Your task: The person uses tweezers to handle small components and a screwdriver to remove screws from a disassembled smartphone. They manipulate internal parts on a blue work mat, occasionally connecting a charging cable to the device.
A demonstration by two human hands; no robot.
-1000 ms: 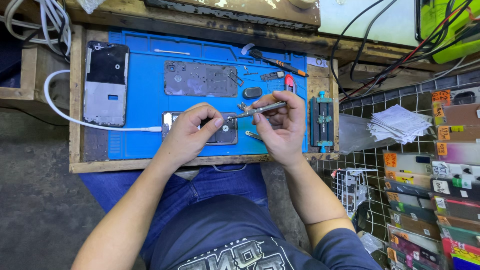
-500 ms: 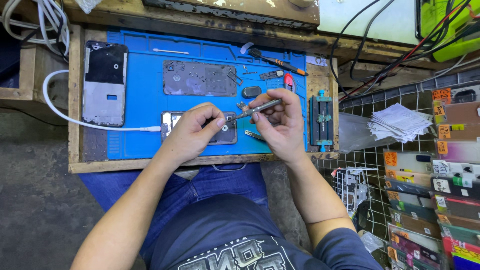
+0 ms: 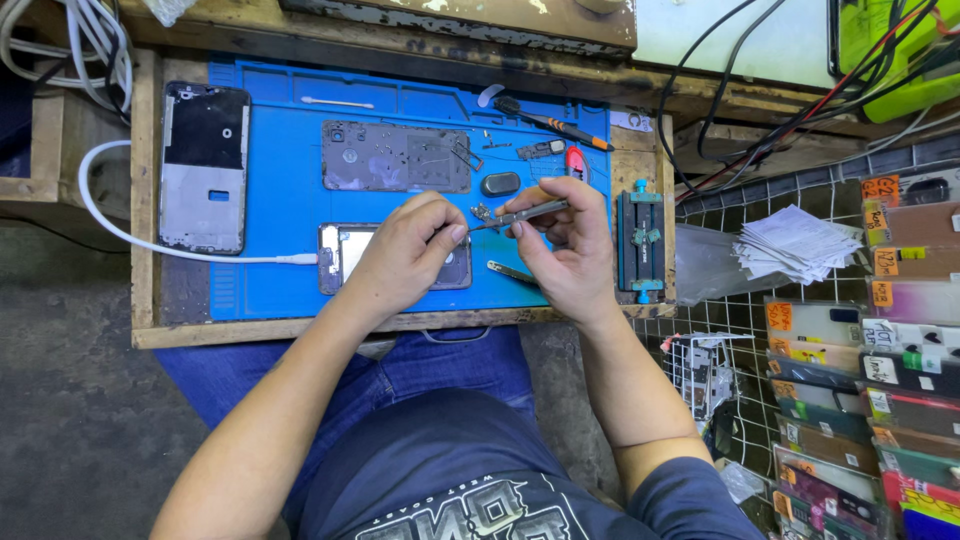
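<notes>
Head view: right hand point(image 3: 568, 250) pinches tweezers point(image 3: 520, 214) over the opened phone point(image 3: 345, 255); left hand point(image 3: 405, 252) grips that phone on the blue mat point(image 3: 280, 160).

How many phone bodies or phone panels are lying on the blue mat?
3. One frame lies at the mat's left edge, one back panel in the upper middle, and one phone under the left hand. Small parts may be hidden under the hands.

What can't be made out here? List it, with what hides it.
Head view, the only one:
- Opened phone: its middle is hidden under the left hand.
- Tweezers: the small part at their tip is too small to identify.
- Right hand: its palm faces away from the camera.
- Green device: cut off by the top edge.
</notes>
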